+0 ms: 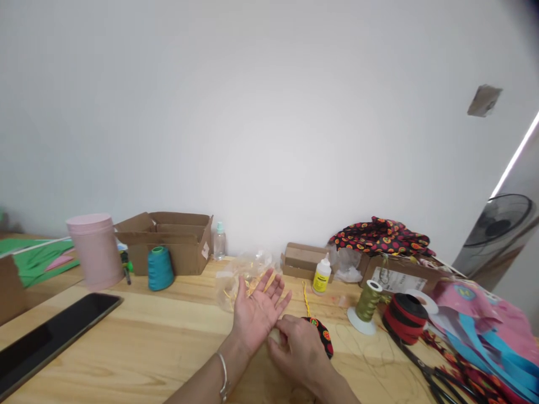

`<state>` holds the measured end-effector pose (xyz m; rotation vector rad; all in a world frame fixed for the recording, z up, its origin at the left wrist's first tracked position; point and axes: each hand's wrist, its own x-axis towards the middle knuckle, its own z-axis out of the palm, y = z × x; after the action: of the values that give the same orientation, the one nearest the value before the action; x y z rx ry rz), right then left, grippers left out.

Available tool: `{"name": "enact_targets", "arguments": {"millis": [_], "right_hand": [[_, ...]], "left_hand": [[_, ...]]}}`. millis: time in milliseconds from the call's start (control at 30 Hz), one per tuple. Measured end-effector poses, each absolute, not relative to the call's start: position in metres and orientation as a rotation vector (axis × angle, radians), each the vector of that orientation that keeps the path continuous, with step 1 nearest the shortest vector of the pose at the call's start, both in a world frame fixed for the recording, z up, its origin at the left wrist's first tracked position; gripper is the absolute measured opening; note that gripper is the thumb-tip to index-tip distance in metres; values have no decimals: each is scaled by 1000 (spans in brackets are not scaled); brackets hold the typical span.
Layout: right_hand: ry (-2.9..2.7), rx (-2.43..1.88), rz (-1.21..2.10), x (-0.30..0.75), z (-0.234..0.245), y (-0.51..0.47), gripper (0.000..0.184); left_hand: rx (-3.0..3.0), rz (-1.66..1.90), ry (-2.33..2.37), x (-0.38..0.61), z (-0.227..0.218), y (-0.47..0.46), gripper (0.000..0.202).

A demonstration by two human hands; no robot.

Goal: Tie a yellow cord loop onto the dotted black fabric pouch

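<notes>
My left hand (257,310) is held palm up over the wooden table, its fingers stretched out and apart, with nothing in it. A bracelet circles the left wrist. My right hand (300,349) is beside it, back upward, with the fingers curled near the edge of the left palm; whether anything is between them is hidden. Behind the right hand lies a dark fabric piece (326,340) with red and orange round patterns, partly covered. A yellow braided cord (306,300) runs from it toward the back. Just beyond my left hand sits a clear plastic bag (229,280) with yellow cords inside.
At left are a phone (54,331), a pink canister (96,252), a teal thread cone (160,269) and an open cardboard box (168,247). At right stand a glue bottle (321,275), an olive thread spool (369,303), red-black ribbon (405,318) and scissors (425,367).
</notes>
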<state>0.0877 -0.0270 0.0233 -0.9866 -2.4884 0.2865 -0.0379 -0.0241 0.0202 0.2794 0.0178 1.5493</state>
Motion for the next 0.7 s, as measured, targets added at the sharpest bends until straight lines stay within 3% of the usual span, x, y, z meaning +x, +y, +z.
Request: {"name": "enact_targets", "arguments": {"millis": [233,700], "right_hand": [[-2392,-997,328,91,21,-24,17],[-2483,-887,111,85,24,-28,17]], "left_hand": [[315,1579,48,-42,22,-25,52],[288,1576,39,-39,25,-26,50]]}}
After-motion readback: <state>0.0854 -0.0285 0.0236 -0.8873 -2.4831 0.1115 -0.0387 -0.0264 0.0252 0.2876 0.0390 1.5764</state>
